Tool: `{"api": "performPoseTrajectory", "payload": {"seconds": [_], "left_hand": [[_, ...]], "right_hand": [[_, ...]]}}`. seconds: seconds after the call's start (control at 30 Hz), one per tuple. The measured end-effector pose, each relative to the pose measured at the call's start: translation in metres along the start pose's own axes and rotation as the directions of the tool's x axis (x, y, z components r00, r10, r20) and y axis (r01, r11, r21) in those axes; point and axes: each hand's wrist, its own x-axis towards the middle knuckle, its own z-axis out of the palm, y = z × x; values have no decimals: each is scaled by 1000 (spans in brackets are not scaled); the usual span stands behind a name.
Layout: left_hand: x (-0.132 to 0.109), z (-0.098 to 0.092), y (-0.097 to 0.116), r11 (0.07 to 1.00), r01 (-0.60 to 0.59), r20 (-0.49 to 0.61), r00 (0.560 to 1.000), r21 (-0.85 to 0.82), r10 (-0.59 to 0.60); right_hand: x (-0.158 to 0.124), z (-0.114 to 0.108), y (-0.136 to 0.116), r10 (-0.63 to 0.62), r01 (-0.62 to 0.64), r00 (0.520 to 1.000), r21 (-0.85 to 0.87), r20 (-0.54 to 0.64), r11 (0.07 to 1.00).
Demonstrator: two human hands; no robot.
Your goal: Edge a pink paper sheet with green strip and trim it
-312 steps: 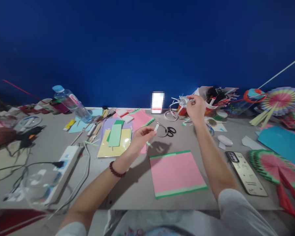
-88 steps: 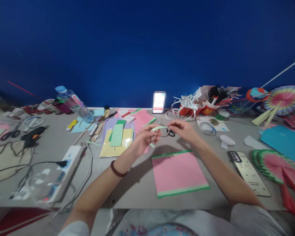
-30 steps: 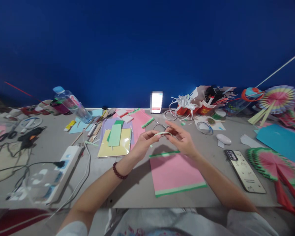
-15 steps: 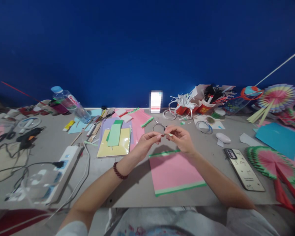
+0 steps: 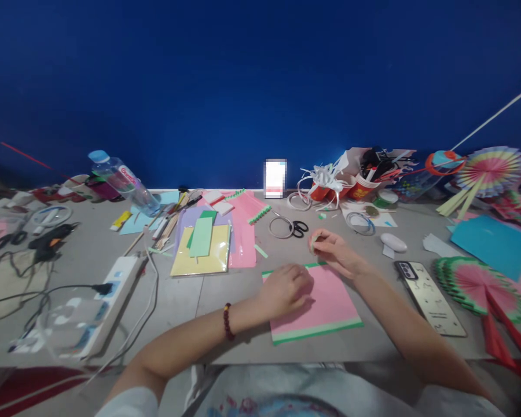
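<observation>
A pink paper sheet (image 5: 325, 307) with green bands along its far and near edges lies flat on the table before me. My left hand (image 5: 289, 289), a dark bead bracelet on its wrist, rests palm down on the left part of this sheet, fingers stretched forward and holding nothing. Just beyond the sheet's far right corner, my right hand (image 5: 336, 252) pinches a small curled pale green paper strip (image 5: 313, 242), partly hidden by the fingers. Black-handled scissors (image 5: 299, 229) and another thin pale green strip (image 5: 261, 251) lie on the table nearby.
Stacked coloured papers (image 5: 208, 255), a power strip (image 5: 110, 307) and a tilted bottle (image 5: 128, 182) are on the left. Cups of tools (image 5: 362, 188), a phone (image 5: 432, 298) and folded paper fans (image 5: 481, 289) stand or lie on the right. A blue wall (image 5: 243, 87) rises behind.
My left hand has let go of the strip and come down onto the pink sheet. My right hand has moved right and slightly down with the strip, uncovering the scissors.
</observation>
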Motion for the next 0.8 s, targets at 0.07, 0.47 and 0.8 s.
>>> {"api": "performPoseTrajectory", "payload": {"seconds": [0.07,0.47,0.8], "left_hand": [[-3,11,0,986,-55,23,998,154,52],[-8,14,8,892,-129,110,990,433,90],[-24,18,4,896,-125,30,992,426,124]], "right_hand": [[-6,-11,9,83,-83,996,2,17,997],[-21,-35,29,385,-363,920,-202,77,909],[-7,-34,32,466,-223,868,-702,173,676]]}}
